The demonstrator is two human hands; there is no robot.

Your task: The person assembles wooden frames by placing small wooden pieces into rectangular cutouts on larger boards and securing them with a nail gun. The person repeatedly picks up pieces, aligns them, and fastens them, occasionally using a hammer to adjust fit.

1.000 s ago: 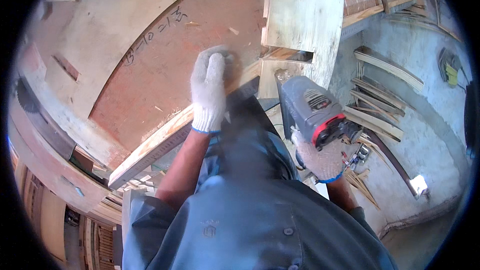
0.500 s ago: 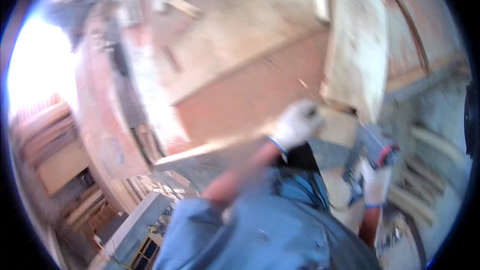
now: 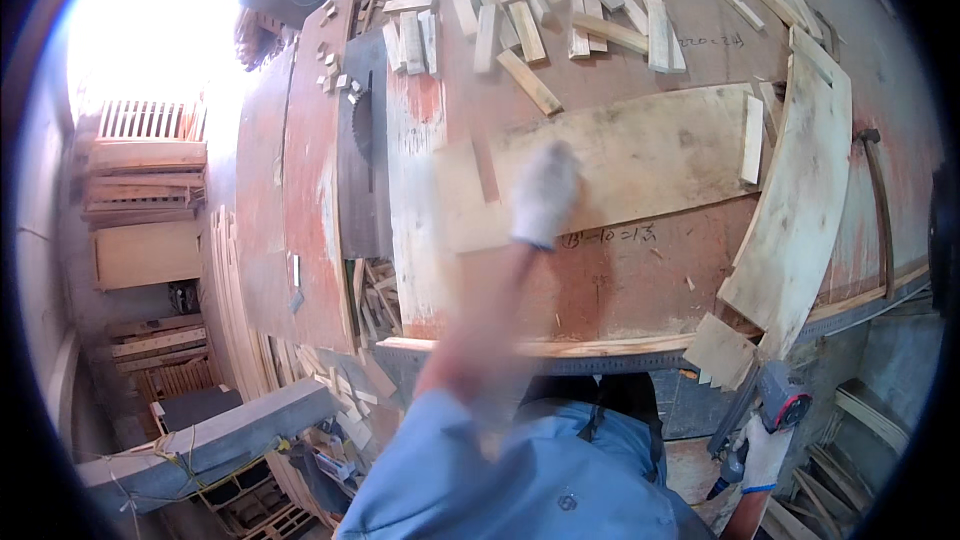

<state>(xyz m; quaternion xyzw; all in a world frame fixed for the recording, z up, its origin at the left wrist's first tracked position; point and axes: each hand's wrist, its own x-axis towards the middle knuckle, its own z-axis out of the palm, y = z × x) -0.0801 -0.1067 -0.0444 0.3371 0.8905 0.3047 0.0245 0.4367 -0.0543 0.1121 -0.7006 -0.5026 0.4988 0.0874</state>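
Note:
My left hand (image 3: 545,198), in a white work glove, is stretched out over the long pale plywood board (image 3: 660,155) on the worktable. Motion blurs its fingers, so I cannot tell whether they are open or closed, or whether they touch the board. Down at the right, below the table's near edge, my right hand (image 3: 768,455), also gloved, is wrapped round a grey and red nail gun (image 3: 780,395). Near the nail gun's top lie a small square plywood piece (image 3: 720,352) and another long pale board (image 3: 800,200).
Several short wood strips (image 3: 530,32) are scattered over the far side of the table (image 3: 480,295). A hammer (image 3: 876,210) lies at the right. On the left, a circular saw blade (image 3: 362,130) rises through a slot. Stacked lumber (image 3: 145,185) stands beyond it.
My left hand has moved from near the table's front edge forward and left, over the pale board. My right hand still grips the nail gun. The view has shifted and sharpened.

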